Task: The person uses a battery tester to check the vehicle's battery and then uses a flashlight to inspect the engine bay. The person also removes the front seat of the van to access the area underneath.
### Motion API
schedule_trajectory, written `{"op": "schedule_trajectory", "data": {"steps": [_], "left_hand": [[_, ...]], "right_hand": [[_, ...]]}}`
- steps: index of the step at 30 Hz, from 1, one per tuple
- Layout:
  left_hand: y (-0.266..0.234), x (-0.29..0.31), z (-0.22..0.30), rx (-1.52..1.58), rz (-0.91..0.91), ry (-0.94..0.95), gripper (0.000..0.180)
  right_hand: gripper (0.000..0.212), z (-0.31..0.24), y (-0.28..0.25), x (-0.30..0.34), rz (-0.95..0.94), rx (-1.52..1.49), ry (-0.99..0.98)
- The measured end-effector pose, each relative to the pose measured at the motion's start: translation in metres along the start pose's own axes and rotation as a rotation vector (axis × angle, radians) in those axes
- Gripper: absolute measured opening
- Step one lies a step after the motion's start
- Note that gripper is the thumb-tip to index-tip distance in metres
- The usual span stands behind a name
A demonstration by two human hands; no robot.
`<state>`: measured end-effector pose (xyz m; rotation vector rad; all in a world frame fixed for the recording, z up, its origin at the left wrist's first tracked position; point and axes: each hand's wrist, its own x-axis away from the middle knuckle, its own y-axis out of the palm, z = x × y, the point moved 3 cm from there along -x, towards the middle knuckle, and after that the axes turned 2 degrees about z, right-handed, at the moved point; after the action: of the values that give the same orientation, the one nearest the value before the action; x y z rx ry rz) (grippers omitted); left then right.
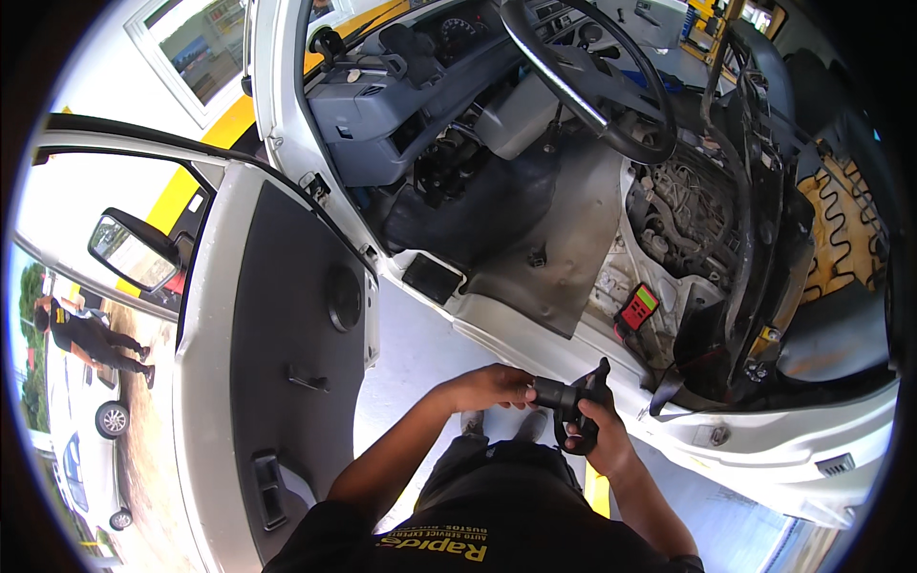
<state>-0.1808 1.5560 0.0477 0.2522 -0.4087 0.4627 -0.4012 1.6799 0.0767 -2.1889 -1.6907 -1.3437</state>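
One black tool — round-barrelled — links left hand and right hand.

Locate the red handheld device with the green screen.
In the head view, the red handheld device is right of centre, on white metal beside the grey floor mat, below the exposed engine and above the right hand.
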Motion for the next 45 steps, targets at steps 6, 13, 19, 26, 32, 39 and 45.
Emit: {"op": "schedule_trajectory", "data": {"steps": [6, 13, 19, 26, 32, 39, 45], "left_hand": [[-0.051, 0.017, -0.007, -0.003, 0.155, 0.046, 0.051], [-0.098, 0.011, 0.019, 0.281, 0.500, 0.282, 0.017], [-0.089, -0.044, -0.003, 0.265, 0.494, 0.137, 0.028], [-0.004, -0.186, 0.000, -0.261, 0.195, 0.134, 0.025], [0.024, -0.291, -0.002, -0.408, 0.209, 0.266, 0.032], [0.125, -0.209, 0.004, 0.263, -0.545, -0.147, 0.075], [0.097, -0.144, -0.019, 0.634, -0.404, -0.072, 0.088]], "right_hand": [[0.071, 0.006, 0.037, 0.006, 0.149, -0.006, -0.051], [0.097, -0.006, 0.009, 0.018, 0.286, 0.123, -0.249], [0.104, 0.000, -0.026, 0.060, 0.597, 0.468, -0.376], [0.101, 0.021, -0.070, 0.134, 0.939, 0.381, -0.234], [0.099, 0.028, -0.104, 0.161, 0.999, 0.350, -0.277], [0.090, 0.021, -0.142, 0.116, 0.383, -0.147, -0.260], [0.080, -0.024, -0.122, 0.023, 0.102, 0.584, -0.140]]}}
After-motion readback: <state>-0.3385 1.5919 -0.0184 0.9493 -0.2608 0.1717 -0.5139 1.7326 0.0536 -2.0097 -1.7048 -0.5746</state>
